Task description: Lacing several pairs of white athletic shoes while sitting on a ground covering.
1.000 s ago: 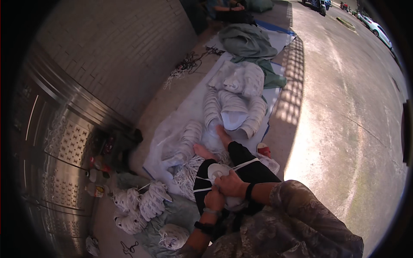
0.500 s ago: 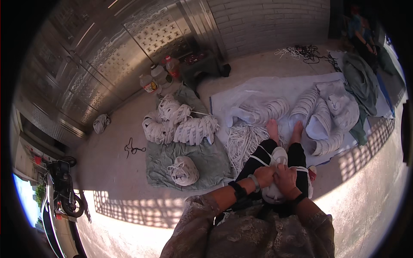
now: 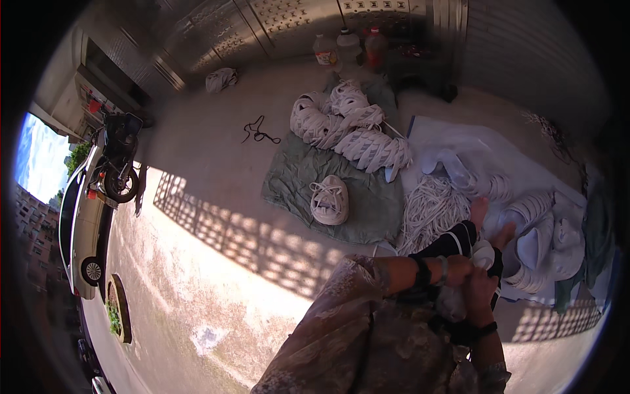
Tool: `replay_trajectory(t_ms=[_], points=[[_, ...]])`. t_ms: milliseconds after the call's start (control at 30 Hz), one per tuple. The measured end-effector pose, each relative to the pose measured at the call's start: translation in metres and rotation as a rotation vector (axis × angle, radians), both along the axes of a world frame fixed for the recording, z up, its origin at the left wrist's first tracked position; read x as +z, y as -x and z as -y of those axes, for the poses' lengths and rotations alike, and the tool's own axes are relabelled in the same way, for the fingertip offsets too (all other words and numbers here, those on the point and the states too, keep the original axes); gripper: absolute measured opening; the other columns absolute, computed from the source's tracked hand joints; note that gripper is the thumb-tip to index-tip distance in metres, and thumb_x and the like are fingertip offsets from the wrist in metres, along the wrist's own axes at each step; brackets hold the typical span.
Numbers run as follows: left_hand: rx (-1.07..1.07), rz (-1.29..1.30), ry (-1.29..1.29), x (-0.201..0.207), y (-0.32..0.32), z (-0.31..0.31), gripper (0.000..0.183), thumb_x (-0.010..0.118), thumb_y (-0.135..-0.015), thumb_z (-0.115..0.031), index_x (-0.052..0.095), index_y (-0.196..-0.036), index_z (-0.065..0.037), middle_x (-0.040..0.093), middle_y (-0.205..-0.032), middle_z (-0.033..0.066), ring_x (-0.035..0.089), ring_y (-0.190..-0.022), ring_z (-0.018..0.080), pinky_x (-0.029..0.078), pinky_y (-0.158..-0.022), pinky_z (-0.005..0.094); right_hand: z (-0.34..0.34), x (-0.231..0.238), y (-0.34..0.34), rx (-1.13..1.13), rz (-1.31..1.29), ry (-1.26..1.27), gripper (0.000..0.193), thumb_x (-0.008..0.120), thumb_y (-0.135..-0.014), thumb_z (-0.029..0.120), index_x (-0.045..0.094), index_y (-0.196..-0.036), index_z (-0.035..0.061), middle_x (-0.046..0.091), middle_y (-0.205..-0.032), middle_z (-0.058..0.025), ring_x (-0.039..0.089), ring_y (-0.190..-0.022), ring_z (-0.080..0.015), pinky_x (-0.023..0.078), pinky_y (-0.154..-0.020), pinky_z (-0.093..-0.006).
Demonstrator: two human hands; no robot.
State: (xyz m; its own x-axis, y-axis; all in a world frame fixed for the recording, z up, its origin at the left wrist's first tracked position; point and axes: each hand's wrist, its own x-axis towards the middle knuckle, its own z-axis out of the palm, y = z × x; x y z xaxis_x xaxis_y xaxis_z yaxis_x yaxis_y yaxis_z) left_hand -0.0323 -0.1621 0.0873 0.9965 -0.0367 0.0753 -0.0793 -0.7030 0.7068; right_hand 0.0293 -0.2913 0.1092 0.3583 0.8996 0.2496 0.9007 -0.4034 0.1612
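A pale shoe (image 3: pixel 451 303) rests in my lap between my knees, largely hidden by my hands. My left hand (image 3: pixel 458 269) is closed over its upper, fingers pinched together. Pressed against it, my right hand (image 3: pixel 481 289) is closed too. What lies between the fingers is hidden. White cord (image 3: pixel 467 238) crosses my black trouser leg. Beyond my left leg lies a heap of loose white shoelaces (image 3: pixel 433 209). A laced whitish shoe (image 3: pixel 329 200) sits alone on the green cloth (image 3: pixel 289 174), with bundles of laced shoe uppers (image 3: pixel 374 150) behind it.
Stacked white uppers (image 3: pixel 566 246) lie on a pale sheet (image 3: pixel 433 134) to the right. Bottles (image 3: pixel 375 49) stand by the metal doors (image 3: pixel 230 39). A black cord (image 3: pixel 261 131) and a wrapped bundle (image 3: pixel 221 79) are on the floor. A motorcycle (image 3: pixel 121 157) and car (image 3: pixel 88 230) stand left.
The view has swung left, shifting the scene rightward and bringing the car and planter into sight. Both hands stay closed together over the shoe.
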Motion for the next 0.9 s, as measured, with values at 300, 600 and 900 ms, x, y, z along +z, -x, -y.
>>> replay_trajectory(t_ms=[300, 600, 900], points=[[-0.099, 0.142, 0.249, -0.018, -0.004, -0.018, 0.026, 0.055, -0.073, -0.018, 0.063, -0.097, -0.012, 0.062, -0.082, 0.0166, 0.061, -0.078, 0.0338, 0.049, -0.069, 0.0393, -0.004, 0.011, -0.005, 0.079, -0.06, 0.334, 0.004, 0.058, -0.066, 0.015, 0.063, -0.066, 0.0152, 0.059, -0.063, -0.0013, 0.061, -0.06, -0.0169, 0.043, -0.046, -0.0352], [-0.071, -0.001, 0.407, -0.003, 0.003, -0.023, 0.018, 0.055, -0.078, -0.014, 0.062, -0.086, 0.0, 0.057, -0.057, 0.0078, 0.056, -0.05, 0.0111, 0.045, -0.048, 0.0268, -0.009, 0.018, -0.007, 0.156, -0.123, 0.23, 0.008, 0.057, -0.065, 0.015, 0.065, -0.062, 0.0132, 0.061, -0.061, -0.0028, 0.063, -0.06, -0.0192, 0.045, -0.049, -0.035], [-0.072, -0.169, 0.34, -0.001, 0.001, -0.021, 0.015, 0.052, -0.08, -0.01, 0.062, -0.087, -0.001, 0.056, -0.06, 0.0019, 0.052, -0.053, 0.0058, 0.044, -0.048, 0.0228, 0.006, 0.023, -0.006, 0.038, -0.175, 0.151, 0.008, 0.056, -0.067, 0.013, 0.065, -0.069, 0.0127, 0.063, -0.069, -0.0029, 0.063, -0.065, -0.0181, 0.046, -0.049, -0.0334]])
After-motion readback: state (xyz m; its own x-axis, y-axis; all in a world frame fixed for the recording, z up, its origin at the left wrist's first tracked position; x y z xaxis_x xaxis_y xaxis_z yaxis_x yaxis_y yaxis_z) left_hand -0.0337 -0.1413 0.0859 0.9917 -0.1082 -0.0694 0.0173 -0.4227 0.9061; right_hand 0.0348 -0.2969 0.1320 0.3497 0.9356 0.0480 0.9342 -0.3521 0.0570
